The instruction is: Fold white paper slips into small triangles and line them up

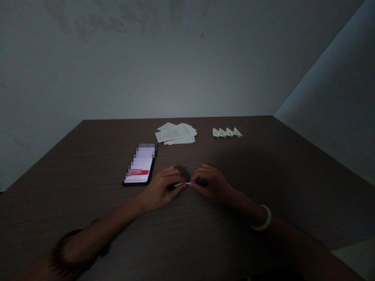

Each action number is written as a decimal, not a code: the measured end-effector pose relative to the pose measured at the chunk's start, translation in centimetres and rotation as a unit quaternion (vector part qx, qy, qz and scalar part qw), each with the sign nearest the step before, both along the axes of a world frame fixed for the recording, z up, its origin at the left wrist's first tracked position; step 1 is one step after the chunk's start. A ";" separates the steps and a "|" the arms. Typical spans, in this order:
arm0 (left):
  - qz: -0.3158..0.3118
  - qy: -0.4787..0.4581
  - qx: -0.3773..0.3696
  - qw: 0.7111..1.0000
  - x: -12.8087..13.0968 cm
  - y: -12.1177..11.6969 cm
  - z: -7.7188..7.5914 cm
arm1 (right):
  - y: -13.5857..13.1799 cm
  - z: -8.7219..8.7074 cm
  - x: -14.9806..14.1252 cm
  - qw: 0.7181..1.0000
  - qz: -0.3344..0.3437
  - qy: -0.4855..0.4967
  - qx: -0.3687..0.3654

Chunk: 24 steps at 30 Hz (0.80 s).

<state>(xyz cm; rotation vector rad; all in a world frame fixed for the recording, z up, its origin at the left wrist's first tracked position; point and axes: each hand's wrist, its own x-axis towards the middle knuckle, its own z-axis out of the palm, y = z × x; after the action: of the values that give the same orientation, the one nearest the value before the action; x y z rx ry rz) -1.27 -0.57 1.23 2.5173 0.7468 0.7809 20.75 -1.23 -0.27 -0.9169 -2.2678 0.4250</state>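
Observation:
Between my two hands, just above the dark wooden table (187, 242), is a thin piece of white paper (186, 183), seen nearly edge-on. My left hand (165, 186) pinches its left end between thumb and fingers. On the opposite end, my right hand (211, 183) closes the same way, its fingertips almost meeting those of the left. Most of the paper is hidden by my fingers, so its folds do not show. Beyond my hands lies a loose stack of printed paper slips (177, 133). To its right, several small folded paper pieces (227, 132) stand in a row.
A phone (140, 164) with a lit, partly blurred screen lies close to my left hand. The table's far edge meets a grey wall (175, 70), and another wall (336, 97) slopes along the right. The light is dim.

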 end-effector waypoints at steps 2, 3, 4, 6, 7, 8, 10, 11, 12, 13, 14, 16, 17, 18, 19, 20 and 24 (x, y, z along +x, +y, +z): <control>0.000 -0.021 0.017 1.000 0.0 0.0 0.1 | -0.1 0.1 -0.1 1.000 0.006 0.012 0.009; -0.002 -0.028 0.023 0.999 0.0 -0.1 0.2 | -0.2 0.2 -0.2 1.000 0.007 0.017 0.012; -0.006 -0.034 0.028 0.999 0.1 -0.1 0.2 | -0.2 0.3 -0.3 1.000 0.008 0.020 0.014; -0.014 -0.042 0.033 0.998 0.2 -0.3 0.3 | -0.2 0.4 -0.3 0.999 0.014 0.027 0.016; -0.016 -0.044 0.035 0.998 0.2 -0.3 0.4 | -0.2 0.4 -0.4 0.999 0.018 0.030 0.019; -0.016 -0.045 0.037 0.998 0.3 -0.4 0.4 | -0.2 0.5 -0.4 0.999 0.020 0.032 0.022; -0.015 -0.045 0.042 0.998 0.3 -0.4 0.4 | -0.2 0.6 -0.4 0.999 0.022 0.034 0.028; -0.016 -0.044 0.044 0.998 0.3 -0.4 0.4 | -0.2 0.6 -0.5 0.999 0.022 0.034 0.030; -0.017 -0.043 0.045 0.998 0.3 -0.4 0.4 | -0.1 0.6 -0.5 0.999 0.023 0.034 0.029; -0.019 -0.042 0.045 0.998 0.3 -0.4 0.3 | -0.1 0.6 -0.5 0.999 0.024 0.032 0.027; -0.021 -0.041 0.045 0.998 0.3 -0.4 0.3 | -0.1 0.6 -0.5 0.999 0.027 0.027 0.025; -0.026 -0.035 0.042 0.998 0.3 -0.4 0.3 | -0.1 0.5 -0.5 0.999 0.036 0.008 0.027; -0.027 -0.031 0.042 0.998 0.4 -0.4 0.4 | -0.1 0.5 -0.5 0.999 0.040 -0.005 0.030; -0.028 -0.029 0.041 0.998 0.4 -0.4 0.4 | -0.1 0.5 -0.5 0.998 0.041 -0.016 0.035; -0.027 -0.028 0.040 0.998 0.4 -0.4 0.4 | -0.1 0.5 -0.5 0.998 0.041 -0.024 0.039; -0.025 -0.029 0.039 0.999 0.4 -0.4 0.5 | -0.1 0.4 -0.4 0.998 0.039 -0.027 0.040; 0.003 -0.048 0.029 0.998 0.4 -0.3 0.3 | 0.0 0.4 -0.1 0.999 0.024 -0.012 0.034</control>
<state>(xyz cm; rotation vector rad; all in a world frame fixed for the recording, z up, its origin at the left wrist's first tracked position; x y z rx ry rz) -0.89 -0.90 1.55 2.5083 0.7105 0.9311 20.62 -1.19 0.11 -0.8399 -2.3146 0.3580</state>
